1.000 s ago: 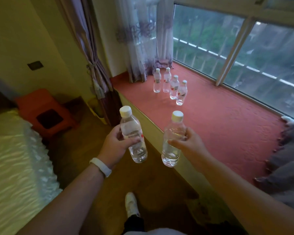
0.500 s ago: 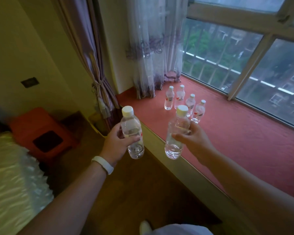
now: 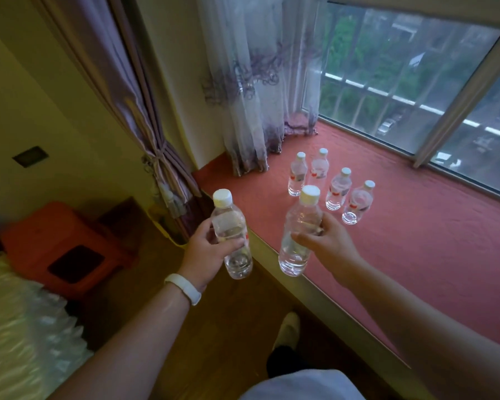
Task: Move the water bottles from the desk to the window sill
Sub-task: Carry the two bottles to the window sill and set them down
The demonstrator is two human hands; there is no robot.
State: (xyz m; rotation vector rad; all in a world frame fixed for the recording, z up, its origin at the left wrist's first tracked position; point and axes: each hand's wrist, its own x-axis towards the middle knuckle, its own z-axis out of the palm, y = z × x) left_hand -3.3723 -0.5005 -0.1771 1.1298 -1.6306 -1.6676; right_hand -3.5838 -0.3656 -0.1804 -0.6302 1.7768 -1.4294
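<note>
Bottle (image 3: 299, 226) in right hand (image 3: 326, 246), nearer sill (image 3: 416, 255)

Inspector: Labels on the four standing bottles (image 3: 338, 192)?
Clerk: Red marks only. The print is too small to read.
Inspector: The held ones?
Clerk: The left hand (image 3: 205, 249) covers the middle of the left bottle (image 3: 231, 226), and its label is blurred. The right hand (image 3: 328, 245) lays its thumb across the right bottle (image 3: 299, 223). Its fingers pass behind, largely out of sight.
Inspector: Edges?
Clerk: The window sill (image 3: 416, 255) runs off the right edge, the window (image 3: 401, 82) off top and right, the bed (image 3: 18, 327) off left and bottom.
Inspector: Remaining items?
Clerk: Dark wall plate (image 3: 29, 156), too blurred to tell switch from socket. Yellowish object (image 3: 172, 239) at the foot of the curtain (image 3: 145, 111), mostly hidden. Shoe (image 3: 289, 327), heel covered by the dark trouser leg (image 3: 283, 362).
</note>
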